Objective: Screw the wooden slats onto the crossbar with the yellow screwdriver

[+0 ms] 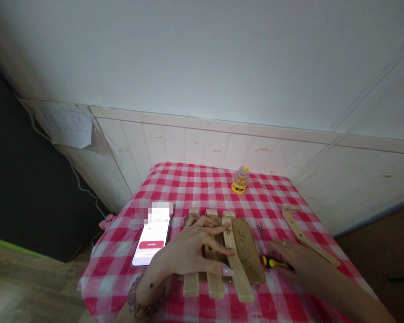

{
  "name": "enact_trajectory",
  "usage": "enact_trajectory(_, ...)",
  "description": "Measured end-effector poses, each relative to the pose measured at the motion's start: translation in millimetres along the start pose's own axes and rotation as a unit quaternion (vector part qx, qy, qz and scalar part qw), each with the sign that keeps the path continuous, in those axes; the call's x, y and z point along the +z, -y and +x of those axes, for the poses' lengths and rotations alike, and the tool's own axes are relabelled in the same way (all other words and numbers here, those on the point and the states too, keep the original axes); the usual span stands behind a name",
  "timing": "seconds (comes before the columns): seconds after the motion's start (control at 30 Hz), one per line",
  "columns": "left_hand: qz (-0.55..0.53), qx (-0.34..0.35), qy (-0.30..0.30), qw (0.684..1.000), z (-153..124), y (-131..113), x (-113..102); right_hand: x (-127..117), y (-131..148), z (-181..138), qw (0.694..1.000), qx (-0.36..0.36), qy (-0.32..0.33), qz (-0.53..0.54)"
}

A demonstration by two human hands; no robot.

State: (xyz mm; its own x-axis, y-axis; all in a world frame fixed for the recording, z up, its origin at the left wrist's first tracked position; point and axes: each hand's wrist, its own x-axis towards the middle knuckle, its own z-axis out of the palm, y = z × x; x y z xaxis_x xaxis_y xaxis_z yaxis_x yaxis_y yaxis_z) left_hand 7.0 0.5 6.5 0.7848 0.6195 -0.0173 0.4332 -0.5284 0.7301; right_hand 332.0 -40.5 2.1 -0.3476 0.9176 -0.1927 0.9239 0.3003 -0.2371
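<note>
My left hand (191,249) lies flat with fingers spread on three pale wooden slats (237,273) set side by side on the red-and-white checked tablecloth (188,184). A darker wooden board with small holes (247,249) rests against the slats on the right. My right hand (298,262) lies palm down over a yellow-and-black screwdriver (271,263), touching its handle; whether the fingers grip it is unclear.
A phone (151,242) with a lit screen lies left of the slats. A curved wooden piece (303,237) sits at the right edge. Small dark screws (260,229) lie near the board. A yellow bit holder (240,180) stands at the back. A white panelled wall is behind the table.
</note>
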Motion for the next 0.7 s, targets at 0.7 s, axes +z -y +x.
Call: enact_trajectory(0.7,0.008,0.018,-0.014,1.0,0.4,3.1,0.2,-19.2,44.3,89.6,0.827,-0.247,-0.345,0.368)
